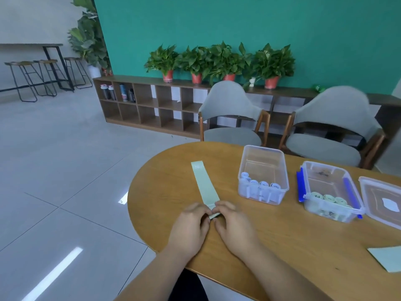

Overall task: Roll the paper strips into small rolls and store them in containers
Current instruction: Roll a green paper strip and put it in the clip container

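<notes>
Left hand (191, 222): fingers curled, pinching the strip's near end.
Right hand (233, 222): same pinch from the other side.
Strip (205, 184): flat on table (282, 235), near end folded.
Boxes: clear box (263, 173) and blue-clip box (332, 190) hold rolls.

A brown wooden table with a round end (173, 181) lies under the fingers (202, 209). Past the fingers, across the table, stand two grey chairs with wooden legs (230, 105). Farther back, a long low brown shelf (152, 109) holds a few bottles (118, 93). Green plants in red pots (219, 59) sit on top, against a green wall (217, 22). Far left of the fingers, three dark stools (43, 77) stand on the grey tiled floor (65, 159).
</notes>
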Motion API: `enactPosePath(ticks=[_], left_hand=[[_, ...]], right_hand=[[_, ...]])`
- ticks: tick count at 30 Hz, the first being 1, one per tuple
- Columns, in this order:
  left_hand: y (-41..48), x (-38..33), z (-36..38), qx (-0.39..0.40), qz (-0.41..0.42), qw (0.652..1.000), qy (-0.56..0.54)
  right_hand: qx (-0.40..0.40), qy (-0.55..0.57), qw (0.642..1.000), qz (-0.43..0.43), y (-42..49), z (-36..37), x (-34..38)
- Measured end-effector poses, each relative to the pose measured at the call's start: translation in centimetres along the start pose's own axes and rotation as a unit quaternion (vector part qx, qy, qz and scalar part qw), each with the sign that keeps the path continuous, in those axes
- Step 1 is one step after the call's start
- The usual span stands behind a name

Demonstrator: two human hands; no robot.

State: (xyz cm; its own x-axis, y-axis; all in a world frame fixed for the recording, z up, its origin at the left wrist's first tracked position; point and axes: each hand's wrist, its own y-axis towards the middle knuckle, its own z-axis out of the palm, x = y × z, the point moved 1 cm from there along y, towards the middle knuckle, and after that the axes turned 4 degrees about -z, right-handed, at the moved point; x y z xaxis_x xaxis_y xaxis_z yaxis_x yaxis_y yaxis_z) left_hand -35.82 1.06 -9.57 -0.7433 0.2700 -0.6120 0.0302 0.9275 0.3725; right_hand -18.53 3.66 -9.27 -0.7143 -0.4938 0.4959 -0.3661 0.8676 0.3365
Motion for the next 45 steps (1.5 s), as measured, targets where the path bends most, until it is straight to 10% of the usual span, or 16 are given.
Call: enactPosePath(ticks=[17, 29, 45], left_hand=[[0.1, 0.6, -1.0, -0.075, -0.141, 0.987, -0.022], [-0.1, 1.5, -2.3, 0.064, -0.075, 0.995, -0.026], [-1.3, 0.7, -2.2, 0.006, 0.019, 0.999, -0.026]], right_hand=[[-0.102, 0.018, 0.994, -0.029, -0.6, 0.5, -0.6], [-0.095, -0.024, 0.995, 0.001, -0.5, 0.5, -0.7], [-0.074, 0.037, 0.996, -0.04, -0.9, -0.2, 0.1]])
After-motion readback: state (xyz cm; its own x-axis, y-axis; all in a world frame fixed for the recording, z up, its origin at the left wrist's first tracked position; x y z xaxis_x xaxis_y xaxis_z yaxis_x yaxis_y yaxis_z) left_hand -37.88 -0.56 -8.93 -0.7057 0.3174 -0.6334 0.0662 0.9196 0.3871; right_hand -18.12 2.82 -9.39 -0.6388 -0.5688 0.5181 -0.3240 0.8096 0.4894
